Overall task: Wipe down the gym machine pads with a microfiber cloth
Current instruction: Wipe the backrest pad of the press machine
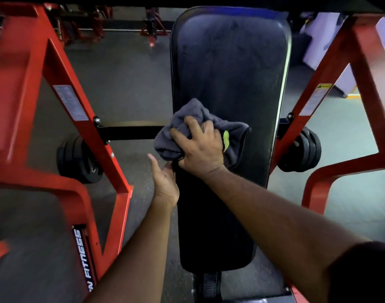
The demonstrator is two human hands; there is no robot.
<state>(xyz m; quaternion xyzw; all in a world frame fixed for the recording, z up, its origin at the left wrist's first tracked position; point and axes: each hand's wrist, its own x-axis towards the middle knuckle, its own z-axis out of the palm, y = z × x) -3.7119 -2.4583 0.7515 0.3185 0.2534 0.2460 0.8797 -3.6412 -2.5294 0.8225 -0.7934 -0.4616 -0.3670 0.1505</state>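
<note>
Cloth (200, 130) on pad (228, 68), between frames (62, 84)

Red steel frame members (62, 84) are flanking the scene on the left, one of them bearing a pale rectangular label (71, 103); a matching red frame (348, 68) is rising on the right, carrying a sticker with a yellow warning header (316, 99). Black weight plates (78, 159) are sitting low behind the left frame, and a second stack of plates (304, 148) is sitting behind the right frame. A black crossbar (128, 132) is projecting from the left frame. Grey rubber flooring (121, 84) is lying beneath. White lettering reading "FITNESS" (82, 252) is running along a lower-left frame member.
</note>
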